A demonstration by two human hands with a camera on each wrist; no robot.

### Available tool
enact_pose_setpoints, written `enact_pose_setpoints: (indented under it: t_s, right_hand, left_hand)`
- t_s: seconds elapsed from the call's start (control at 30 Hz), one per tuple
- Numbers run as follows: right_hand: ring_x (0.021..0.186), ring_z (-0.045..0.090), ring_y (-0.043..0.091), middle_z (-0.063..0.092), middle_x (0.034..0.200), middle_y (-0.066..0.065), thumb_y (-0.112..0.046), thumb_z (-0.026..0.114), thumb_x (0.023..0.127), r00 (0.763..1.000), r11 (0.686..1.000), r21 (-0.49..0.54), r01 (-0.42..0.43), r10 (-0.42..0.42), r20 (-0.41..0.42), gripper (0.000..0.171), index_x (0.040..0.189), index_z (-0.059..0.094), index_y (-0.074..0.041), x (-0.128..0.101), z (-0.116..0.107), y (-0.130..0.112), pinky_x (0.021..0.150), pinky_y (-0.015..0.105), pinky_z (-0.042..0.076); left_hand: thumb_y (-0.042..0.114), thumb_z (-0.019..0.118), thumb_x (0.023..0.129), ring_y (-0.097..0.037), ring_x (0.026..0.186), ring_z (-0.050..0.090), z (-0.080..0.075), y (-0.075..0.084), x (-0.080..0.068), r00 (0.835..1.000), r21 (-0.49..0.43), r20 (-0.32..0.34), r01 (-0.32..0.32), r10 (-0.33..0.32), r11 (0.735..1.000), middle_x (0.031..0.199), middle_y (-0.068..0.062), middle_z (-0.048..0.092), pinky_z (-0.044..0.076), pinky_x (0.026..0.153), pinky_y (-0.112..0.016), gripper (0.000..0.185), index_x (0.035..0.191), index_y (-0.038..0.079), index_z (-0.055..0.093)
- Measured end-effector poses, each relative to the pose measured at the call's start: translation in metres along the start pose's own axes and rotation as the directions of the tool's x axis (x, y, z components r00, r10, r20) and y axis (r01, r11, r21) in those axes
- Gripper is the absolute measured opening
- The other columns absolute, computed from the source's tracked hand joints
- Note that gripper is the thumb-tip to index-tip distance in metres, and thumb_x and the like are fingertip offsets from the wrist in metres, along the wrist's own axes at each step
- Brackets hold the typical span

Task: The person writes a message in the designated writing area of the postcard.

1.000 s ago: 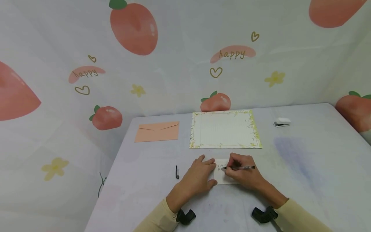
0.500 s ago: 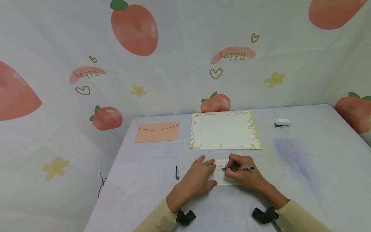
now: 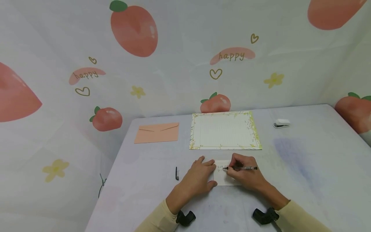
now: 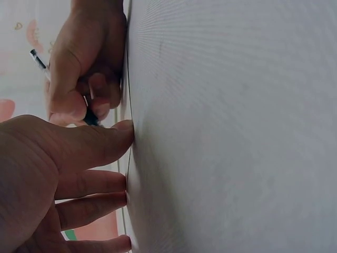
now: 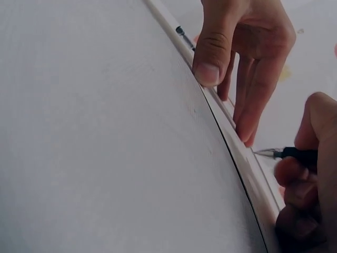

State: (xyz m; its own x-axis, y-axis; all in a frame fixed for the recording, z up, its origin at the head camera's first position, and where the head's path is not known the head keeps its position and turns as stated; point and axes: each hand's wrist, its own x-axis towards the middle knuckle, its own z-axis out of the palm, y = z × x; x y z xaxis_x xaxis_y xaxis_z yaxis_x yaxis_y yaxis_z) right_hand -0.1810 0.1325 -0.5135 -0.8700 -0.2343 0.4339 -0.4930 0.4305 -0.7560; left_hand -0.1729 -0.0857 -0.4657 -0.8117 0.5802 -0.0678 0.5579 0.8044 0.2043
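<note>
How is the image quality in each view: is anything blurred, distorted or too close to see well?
Head view: even soft light, wide-angle bending at the edges; the writing on the small card is too tiny to read. Left wrist view: the left hand fills the frame, soft and dim. Right wrist view: the pen tip is sharp, the right hand dark.

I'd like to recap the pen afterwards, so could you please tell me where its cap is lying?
In the head view, the pen cap lies on the table just left of the left hand, nearer the person than the pink envelope.
</note>
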Motion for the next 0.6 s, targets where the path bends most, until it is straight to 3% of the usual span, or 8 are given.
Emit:
enact_pose_setpoints:
  t_s: [0.3, 0.6]
  right_hand:
    - [0.058, 0.051, 0.002, 0.057, 0.064, -0.018, 0.003, 0.072, 0.072, 0.999, 1.000, 0.010, -0.025, 0.024, 0.044, 0.033, 0.071, 0.057, -0.026, -0.0001, -0.0013, -0.0023, 0.053, 0.020, 0.043]
    - [0.058, 0.051, 0.003, 0.057, 0.063, -0.017, 0.005, 0.070, 0.070, 1.000, 1.000, 0.014, -0.004, 0.004, 0.025, 0.034, 0.069, 0.055, -0.026, -0.0002, -0.0020, -0.0033, 0.052, 0.019, 0.042]
  left_hand:
    - [0.038, 0.079, 0.086, -0.038, 0.140, 0.046, 0.0001, 0.0000, 0.0008, 1.000, 0.005, -0.003, 0.000, 0.000, 1.000, 0.147, -0.001, 0.057, 0.041, 0.111, -0.055, 0.056, 0.134, 0.012, 0.065]
    - [0.037, 0.080, 0.085, -0.038, 0.140, 0.046, -0.0001, 0.0007, 0.0003, 1.000, -0.001, 0.003, 0.011, -0.011, 1.000, 0.147, -0.001, 0.057, 0.041, 0.112, -0.055, 0.057, 0.134, 0.012, 0.065]
